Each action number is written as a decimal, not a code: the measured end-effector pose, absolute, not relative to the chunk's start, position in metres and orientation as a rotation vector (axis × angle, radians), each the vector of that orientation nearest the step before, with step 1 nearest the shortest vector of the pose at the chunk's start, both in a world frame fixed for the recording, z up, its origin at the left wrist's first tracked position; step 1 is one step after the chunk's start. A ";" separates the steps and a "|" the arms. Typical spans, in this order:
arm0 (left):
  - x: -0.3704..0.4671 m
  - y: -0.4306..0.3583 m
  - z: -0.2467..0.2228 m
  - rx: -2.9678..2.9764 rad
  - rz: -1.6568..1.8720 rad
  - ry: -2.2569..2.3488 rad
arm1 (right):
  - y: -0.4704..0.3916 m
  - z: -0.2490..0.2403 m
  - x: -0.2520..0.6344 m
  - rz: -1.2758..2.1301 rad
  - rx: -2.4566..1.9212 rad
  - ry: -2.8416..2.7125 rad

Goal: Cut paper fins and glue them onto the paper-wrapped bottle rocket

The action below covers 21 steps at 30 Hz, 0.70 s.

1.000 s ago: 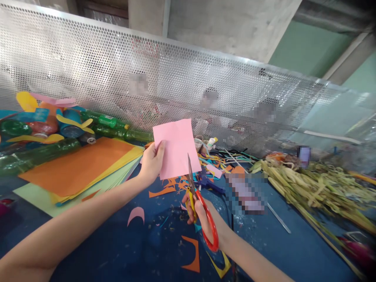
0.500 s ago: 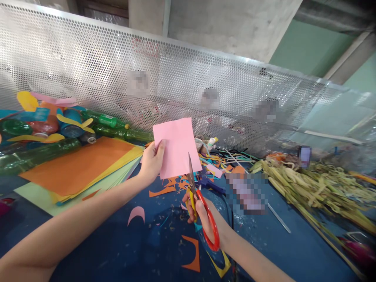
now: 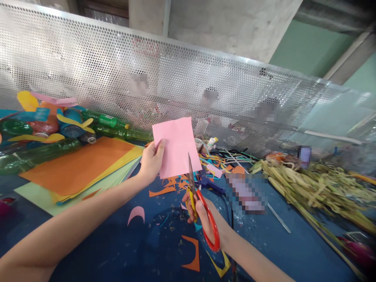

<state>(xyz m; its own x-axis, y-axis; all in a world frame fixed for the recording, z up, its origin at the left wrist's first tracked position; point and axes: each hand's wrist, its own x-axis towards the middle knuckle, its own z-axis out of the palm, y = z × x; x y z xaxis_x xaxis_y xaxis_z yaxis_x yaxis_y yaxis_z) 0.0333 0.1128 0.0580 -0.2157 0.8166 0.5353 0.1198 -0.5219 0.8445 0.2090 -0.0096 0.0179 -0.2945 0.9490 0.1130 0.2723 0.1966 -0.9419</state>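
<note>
My left hand point(image 3: 152, 158) pinches the left edge of a pink sheet of paper point(image 3: 178, 150), thumb in front, and holds it upright above the table. In my right hand point(image 3: 202, 213) are scissors point(image 3: 192, 182) with one red and one yellow handle. Their blades point up and overlap the paper's lower right part; whether they touch it I cannot tell. Below lie a pink crescent offcut point(image 3: 137, 214), an orange offcut point(image 3: 194, 254) and a yellow offcut point(image 3: 222, 267).
Stacked coloured paper point(image 3: 82, 164) and plastic bottles point(image 3: 44, 150) lie at left on the blue table point(image 3: 111, 250). A glue gun point(image 3: 213, 185) and paper scraps point(image 3: 173, 186) sit behind the scissors. Dried husks point(image 3: 293, 188) spread at right. A perforated metal panel point(image 3: 176, 78) stands behind.
Almost nothing differs. Both hands, the pink paper and the scissors stay in nearly the same place.
</note>
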 end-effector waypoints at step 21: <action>0.035 0.105 0.062 1.496 1.794 1.085 | -0.008 0.012 0.215 0.960 -1.230 -1.801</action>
<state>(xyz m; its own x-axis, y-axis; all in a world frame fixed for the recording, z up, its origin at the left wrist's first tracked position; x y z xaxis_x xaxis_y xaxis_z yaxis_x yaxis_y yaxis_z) 0.0352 0.1053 0.0625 -0.2222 0.8245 0.5204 0.0782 -0.5169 0.8524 0.2150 -0.0078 0.0120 -0.2658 0.9504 0.1616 0.3958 0.2604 -0.8807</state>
